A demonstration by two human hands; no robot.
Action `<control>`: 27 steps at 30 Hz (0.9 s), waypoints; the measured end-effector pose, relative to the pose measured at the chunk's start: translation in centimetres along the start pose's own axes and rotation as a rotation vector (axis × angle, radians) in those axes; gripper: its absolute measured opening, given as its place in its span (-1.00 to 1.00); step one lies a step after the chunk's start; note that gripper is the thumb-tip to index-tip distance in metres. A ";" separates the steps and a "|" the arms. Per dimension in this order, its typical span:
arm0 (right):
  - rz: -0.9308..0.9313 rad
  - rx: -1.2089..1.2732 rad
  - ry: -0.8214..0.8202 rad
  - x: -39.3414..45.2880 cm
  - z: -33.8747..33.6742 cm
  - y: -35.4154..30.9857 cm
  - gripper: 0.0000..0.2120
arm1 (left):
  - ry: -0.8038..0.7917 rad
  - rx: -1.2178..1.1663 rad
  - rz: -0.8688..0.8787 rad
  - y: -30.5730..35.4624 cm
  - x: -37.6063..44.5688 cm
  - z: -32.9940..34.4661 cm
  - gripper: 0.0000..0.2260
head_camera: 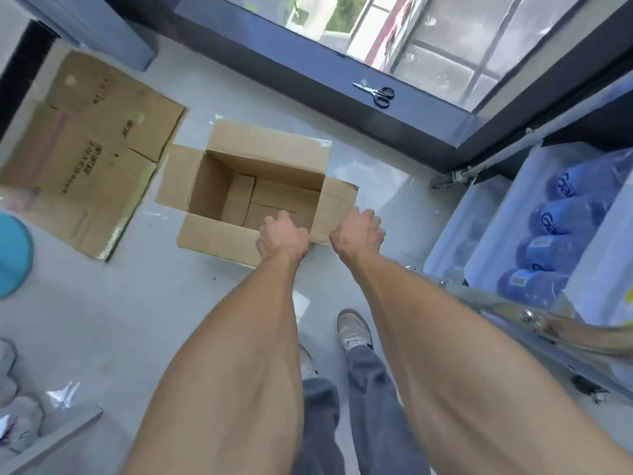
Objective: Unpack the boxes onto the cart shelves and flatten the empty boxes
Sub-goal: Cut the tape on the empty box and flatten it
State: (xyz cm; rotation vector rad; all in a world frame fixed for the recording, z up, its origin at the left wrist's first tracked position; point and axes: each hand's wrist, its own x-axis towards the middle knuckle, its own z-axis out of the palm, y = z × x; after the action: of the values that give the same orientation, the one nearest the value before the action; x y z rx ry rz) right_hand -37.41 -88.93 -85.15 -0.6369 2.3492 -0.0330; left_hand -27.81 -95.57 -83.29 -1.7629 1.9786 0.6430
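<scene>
Hands, left (282, 234) and right (359, 229), grip one open box (205, 186) (three small cartons (284, 197) inside).

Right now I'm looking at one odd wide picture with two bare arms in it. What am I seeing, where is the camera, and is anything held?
There is no machine here: a person works with bare hands, and the single camera sits on their head, looking forward and down. The open cardboard box stands on the floor with smaller brown cartons still inside. The left hand reaches over its near edge; whether it has a grip on anything is hidden. The right hand curls on the box's right flap. A flattened box lies to the left, scissors rest on the window ledge, and the cart on the right holds blue packs.
</scene>
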 end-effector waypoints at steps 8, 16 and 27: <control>0.026 0.059 0.021 8.6 -5.1 -5.9 -0.67 | -0.050 0.027 0.000 3.7 9.8 -6.3 -0.66; 0.142 0.026 0.075 21.0 -6.3 -9.1 -0.73 | -0.114 0.074 0.100 10.1 20.8 -6.4 -0.65; 0.188 -0.020 0.028 37.5 -3.7 -11.5 -0.70 | 0.001 0.149 0.143 13.0 33.2 0.2 -0.69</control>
State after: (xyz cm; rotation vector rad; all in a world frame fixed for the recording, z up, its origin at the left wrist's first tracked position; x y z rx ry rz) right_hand -58.75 -116.63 -103.38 -0.4254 2.4290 0.0660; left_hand -44.55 -120.96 -101.96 -1.5465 2.1090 0.5247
